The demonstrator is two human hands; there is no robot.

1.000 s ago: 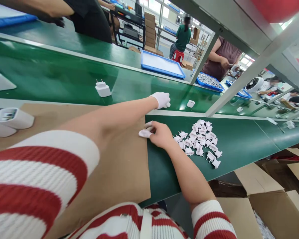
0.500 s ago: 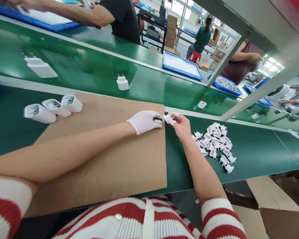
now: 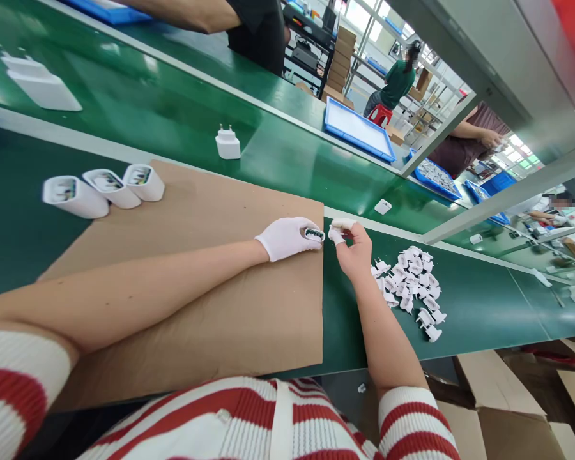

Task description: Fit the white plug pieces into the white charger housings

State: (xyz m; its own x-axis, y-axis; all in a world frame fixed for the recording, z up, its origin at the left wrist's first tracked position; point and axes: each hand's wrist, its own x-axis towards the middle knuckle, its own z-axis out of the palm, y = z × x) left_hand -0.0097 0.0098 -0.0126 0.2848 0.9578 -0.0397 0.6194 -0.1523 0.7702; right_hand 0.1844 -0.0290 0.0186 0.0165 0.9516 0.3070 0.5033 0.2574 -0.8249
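Observation:
My left hand [image 3: 287, 237], in a white glove, is closed round a white charger body [image 3: 313, 234] whose open end faces right, over the right edge of a brown cardboard sheet [image 3: 211, 300]. My bare right hand [image 3: 352, 250], with white finger cots, pinches a small white plug piece [image 3: 336, 235] just right of that open end; whether the two parts touch is unclear. A heap of several white plug pieces [image 3: 412, 284] lies on the green bench right of my right hand.
Three white charger bodies [image 3: 105, 189] lie at the cardboard's far left corner. On the green conveyor [image 3: 148, 121] ride a finished charger [image 3: 227, 144], another [image 3: 41, 86] and a small white part [image 3: 382, 206]. Blue trays [image 3: 359, 130] and other people stand beyond. Cardboard boxes [image 3: 503, 396] sit lower right.
My left hand came back from the conveyor holding a charger body. My right hand lifted a plug piece from the bench and brought it up to the charger's open end.

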